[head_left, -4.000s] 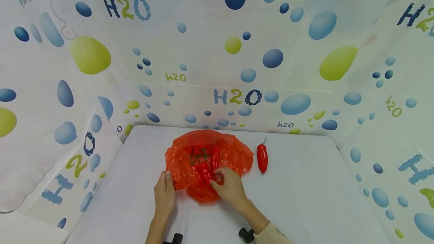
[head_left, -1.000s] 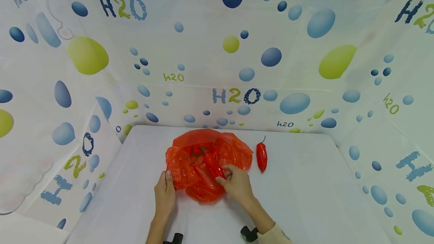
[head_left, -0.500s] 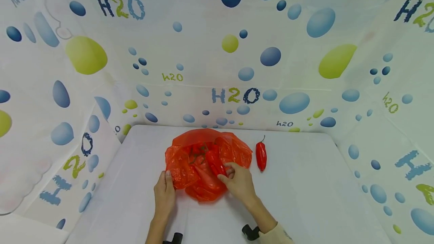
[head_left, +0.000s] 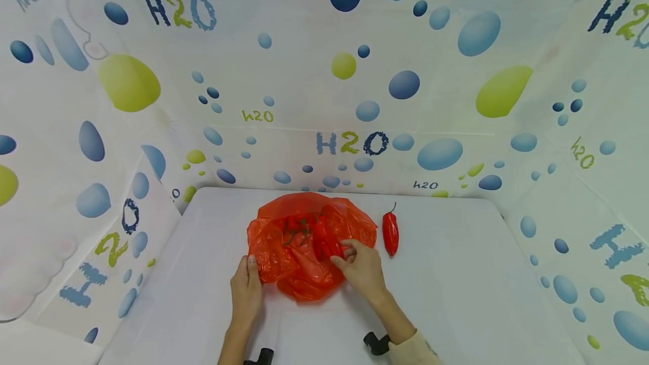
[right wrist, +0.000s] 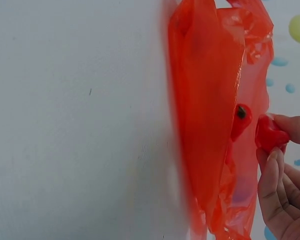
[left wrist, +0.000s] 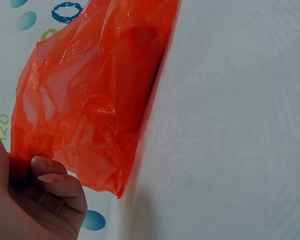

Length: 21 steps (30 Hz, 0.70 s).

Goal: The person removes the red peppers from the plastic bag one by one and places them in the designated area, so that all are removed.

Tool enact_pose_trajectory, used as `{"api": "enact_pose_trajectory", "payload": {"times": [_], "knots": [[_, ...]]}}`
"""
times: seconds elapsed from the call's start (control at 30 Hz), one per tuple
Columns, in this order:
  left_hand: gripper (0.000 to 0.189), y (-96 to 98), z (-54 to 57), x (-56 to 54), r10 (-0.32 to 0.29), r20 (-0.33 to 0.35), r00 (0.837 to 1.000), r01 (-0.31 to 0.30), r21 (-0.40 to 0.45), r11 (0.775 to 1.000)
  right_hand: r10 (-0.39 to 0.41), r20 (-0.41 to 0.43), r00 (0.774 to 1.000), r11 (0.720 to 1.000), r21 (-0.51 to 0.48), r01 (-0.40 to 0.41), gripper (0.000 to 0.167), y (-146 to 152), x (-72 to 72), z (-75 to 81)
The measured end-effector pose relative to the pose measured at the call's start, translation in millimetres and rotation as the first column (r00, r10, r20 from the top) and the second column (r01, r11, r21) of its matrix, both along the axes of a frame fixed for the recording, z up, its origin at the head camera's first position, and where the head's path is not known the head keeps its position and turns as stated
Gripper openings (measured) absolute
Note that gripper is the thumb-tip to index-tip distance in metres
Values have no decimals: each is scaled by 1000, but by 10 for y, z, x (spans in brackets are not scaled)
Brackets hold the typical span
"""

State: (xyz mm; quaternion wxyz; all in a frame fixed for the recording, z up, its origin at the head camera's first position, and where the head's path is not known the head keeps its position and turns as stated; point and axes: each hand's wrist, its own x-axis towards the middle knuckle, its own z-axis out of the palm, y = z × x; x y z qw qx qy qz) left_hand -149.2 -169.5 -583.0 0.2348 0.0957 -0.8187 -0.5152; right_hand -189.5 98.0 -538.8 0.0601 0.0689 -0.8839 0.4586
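The fingers of the right hand [head_left: 361, 268] are narrow, thumb and fingertips pinching the near end of a red pepper [head_left: 327, 238]; its body runs away from them over the mouth of an orange-red plastic bag [head_left: 355, 224]. The fingers of the left hand [head_left: 247, 289] pinch the bag's near-left edge. More red peppers with green stems [head_left: 303, 224] lie within the bag, just beyond the held one. Outside, to the right of the bag and apart from both hands, a lone pepper [head_left: 390, 234] lies on the white surface [head_left: 456, 275], its stem pointing away.

Folds and red-on-red colour hide most of the bag's contents, and whether the held pepper touches the others is hard to tell. The bag is cut off in the left wrist view, and a pale sleeve [head_left: 413, 349] at the bottom of the head view.

Counted: two hands, one bag, one pepper held, one lying outside; those inside cannot be counted surely.
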Motion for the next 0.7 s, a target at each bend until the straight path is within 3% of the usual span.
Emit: {"api": "enact_pose_trajectory", "payload": {"times": [0.7], "knots": [[33,12,11,3,-8,11,1000,7,16,1000,-159,16,987,987,-34,159,39,293,-163,5]]}}
